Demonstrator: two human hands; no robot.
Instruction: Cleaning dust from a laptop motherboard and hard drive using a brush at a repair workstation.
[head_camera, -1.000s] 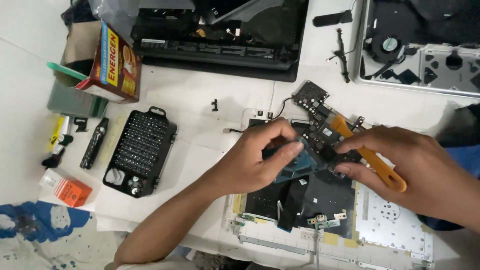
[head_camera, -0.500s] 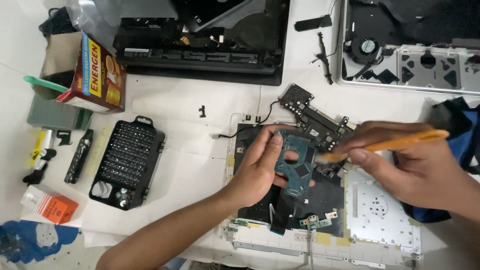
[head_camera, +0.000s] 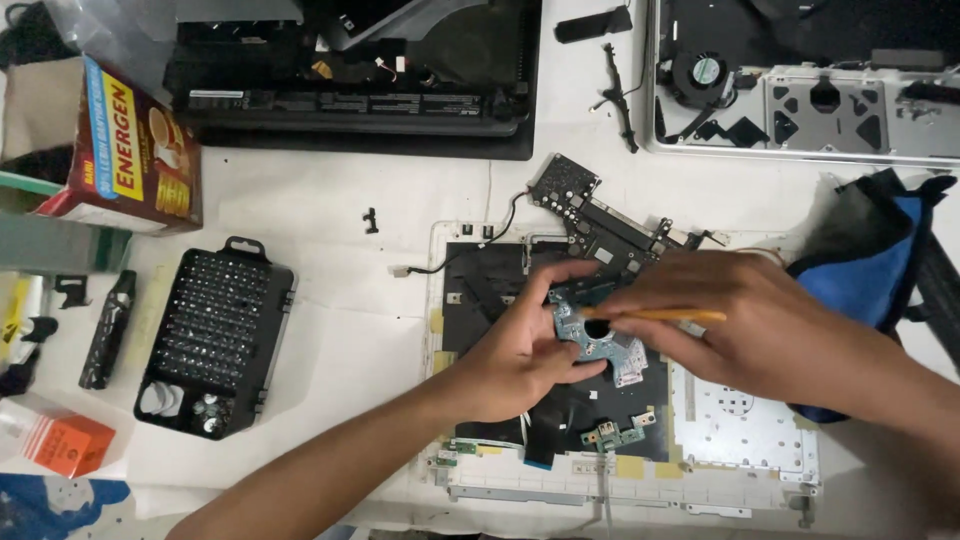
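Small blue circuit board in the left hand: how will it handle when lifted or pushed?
The blue circuit board looks thin and flat, so probably light and fairly stiff. The left hand grips it by the edge while the right hand brings an orange tool to it; exposed parts suggest it is fragile. Flat shape, so it would likely slide, not roll.

Two bare forearms, no sleeves — left grip (head_camera: 520, 350), right grip (head_camera: 745, 320)

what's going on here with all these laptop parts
A person is working over an opened laptop shell on a white table. The left hand holds a small blue circuit board, while the right hand touches an orange stick tool to it. A case of screwdriver bits lies open to the left.
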